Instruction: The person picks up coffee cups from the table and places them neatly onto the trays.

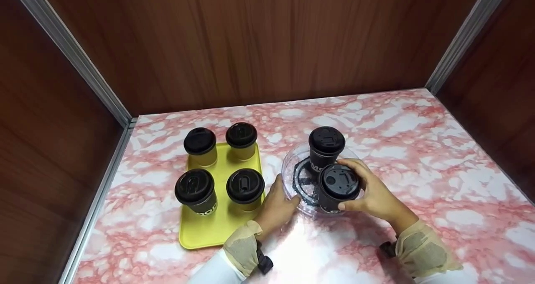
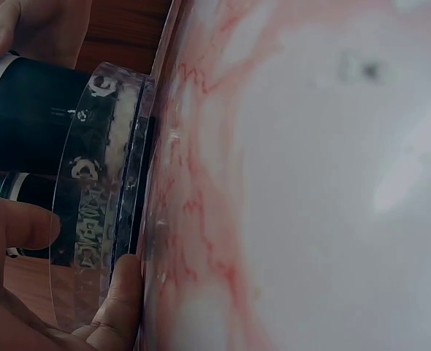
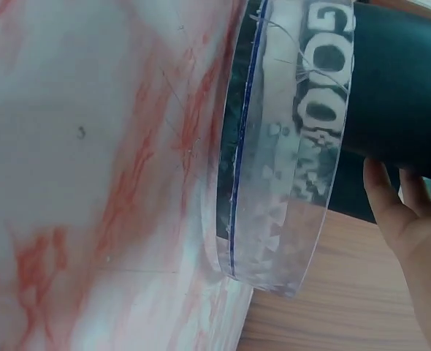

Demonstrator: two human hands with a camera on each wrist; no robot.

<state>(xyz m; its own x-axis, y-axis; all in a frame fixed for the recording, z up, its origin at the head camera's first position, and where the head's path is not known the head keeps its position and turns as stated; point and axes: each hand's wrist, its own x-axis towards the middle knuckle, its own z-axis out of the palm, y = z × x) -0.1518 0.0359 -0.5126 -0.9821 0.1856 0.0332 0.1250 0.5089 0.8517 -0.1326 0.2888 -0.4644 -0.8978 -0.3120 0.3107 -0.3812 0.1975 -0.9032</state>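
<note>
My right hand (image 1: 376, 196) grips a dark paper coffee cup (image 1: 339, 181) by its upper part, thumb and fingers on opposite sides near the black lid. The cup is upright inside a clear round tray (image 1: 290, 162), at its near right side, and white letters on it show through the tray wall in the right wrist view. Just behind it a second dark coffee cup (image 1: 327, 141) stands in the same tray. On the tray's left side, my left hand (image 1: 278, 206) holds the rim, with thumb and fingers around the wall and low edge in the left wrist view.
Left of the round tray lies a yellow rectangular tray (image 1: 200, 236) bearing several black-lidded cups in two rows, one of them a dark cup (image 1: 203, 200) with white lettering. The table (image 1: 418, 158) is pink-and-white marbled. Brown wood-grain panels (image 1: 267, 45) wall it in behind and at both sides.
</note>
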